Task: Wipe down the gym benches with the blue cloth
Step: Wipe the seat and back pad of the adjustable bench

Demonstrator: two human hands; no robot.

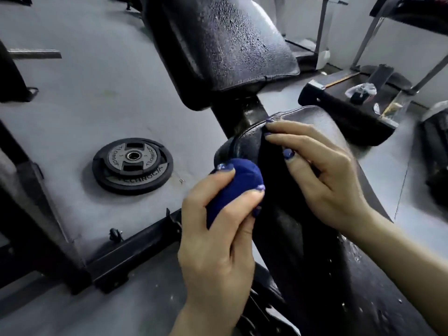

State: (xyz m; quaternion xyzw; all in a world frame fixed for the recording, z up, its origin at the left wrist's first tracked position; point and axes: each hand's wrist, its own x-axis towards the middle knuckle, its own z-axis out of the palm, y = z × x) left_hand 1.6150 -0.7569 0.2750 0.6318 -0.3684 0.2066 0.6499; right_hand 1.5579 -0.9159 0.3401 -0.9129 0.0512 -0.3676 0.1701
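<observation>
A black padded bench seat (312, 238) runs from the centre to the lower right, wet with droplets near its lower end. Its black back pad (232, 44) rises behind, covered in fine droplets. My left hand (218, 243) grips a bunched blue cloth (240, 180) and presses it against the seat's left front edge. My right hand (322, 170) rests on top of the seat, its fingertips at the front seam, thumb tucked beside them.
Two stacked black weight plates (132, 166) lie on the grey floor to the left. A black steel frame bar (131, 248) crosses the floor at lower left. Another machine base (349, 105) with small items stands at the right.
</observation>
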